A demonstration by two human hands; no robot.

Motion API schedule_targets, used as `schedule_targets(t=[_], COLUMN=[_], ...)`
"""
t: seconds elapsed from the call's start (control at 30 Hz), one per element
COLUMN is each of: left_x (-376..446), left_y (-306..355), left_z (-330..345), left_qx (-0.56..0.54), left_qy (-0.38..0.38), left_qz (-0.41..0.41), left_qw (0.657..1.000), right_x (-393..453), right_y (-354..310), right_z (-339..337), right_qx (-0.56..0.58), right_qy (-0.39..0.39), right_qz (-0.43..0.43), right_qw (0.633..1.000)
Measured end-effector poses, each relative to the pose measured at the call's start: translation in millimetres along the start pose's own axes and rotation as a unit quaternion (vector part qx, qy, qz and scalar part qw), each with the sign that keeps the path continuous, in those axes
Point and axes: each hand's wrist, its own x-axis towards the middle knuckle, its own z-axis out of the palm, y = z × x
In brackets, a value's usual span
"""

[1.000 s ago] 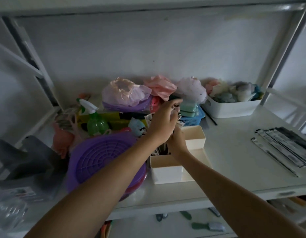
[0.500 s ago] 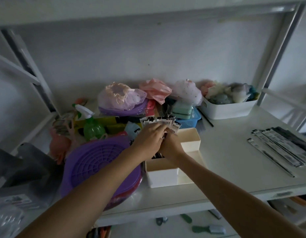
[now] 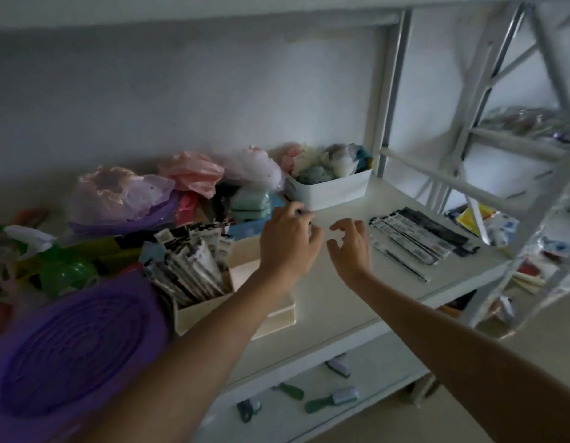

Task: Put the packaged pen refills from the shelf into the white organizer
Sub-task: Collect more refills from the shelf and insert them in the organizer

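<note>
Neither of my hands grips anything. My right hand (image 3: 352, 247) hovers over the bare white shelf (image 3: 334, 298) with fingers spread and curled, empty. My left hand (image 3: 288, 243) hangs just beside it, fingers loosely bent, and I see nothing held in it, though its far side is hidden from me.

The loose packaged pen refills (image 3: 421, 233) lie flat in a fanned row on the shelf just to the right of my right hand, near its fingertips but not touching them. To the left of my left hand, and a little nearer to me, stands the white organizer (image 3: 210, 310); its left compartment is crammed with upright refill packs (image 3: 189, 260), leaning left. My left forearm crosses over the organizer's right part.

Beyond both hands sits a white bin (image 3: 336, 188) of pale soft items. Far left of the grip lies a purple basket (image 3: 69, 343), with a green spray bottle (image 3: 64, 271) behind it.
</note>
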Motion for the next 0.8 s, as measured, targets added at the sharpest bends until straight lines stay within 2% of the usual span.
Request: schedule_targets(t=[0.13, 0.33, 0.43, 0.6, 0.73, 0.8], left_x=[6, 21, 27, 47, 78, 94], left_y=[45, 130, 151, 160, 160, 163], left_z=[66, 158, 191, 237, 265, 276], left_qx=[-0.042, -0.079, -0.114, -0.152, -0.189, -0.214], left_qy=[-0.072, -0.138, -0.138, -0.137, -0.115, -0.112], left_qz=[-0.125, -0.259, -0.311, -0.405, -0.47, -0.497], left_qw=[0.989, 0.953, 0.934, 0.891, 0.854, 0.834], right_x=[27, 59, 80, 119, 145, 150], right_y=[62, 146, 172, 199, 221, 232], right_z=[-56, -116, -122, -112, -108, -106], right_qx=[-0.061, -0.128, -0.139, -0.209, -0.189, -0.144], right_qy=[-0.048, -0.153, -0.209, -0.245, -0.299, -0.316], right_qz=[0.045, 0.039, 0.049, 0.026, 0.046, 0.055], right_qw=[0.996, 0.979, 0.967, 0.946, 0.934, 0.936])
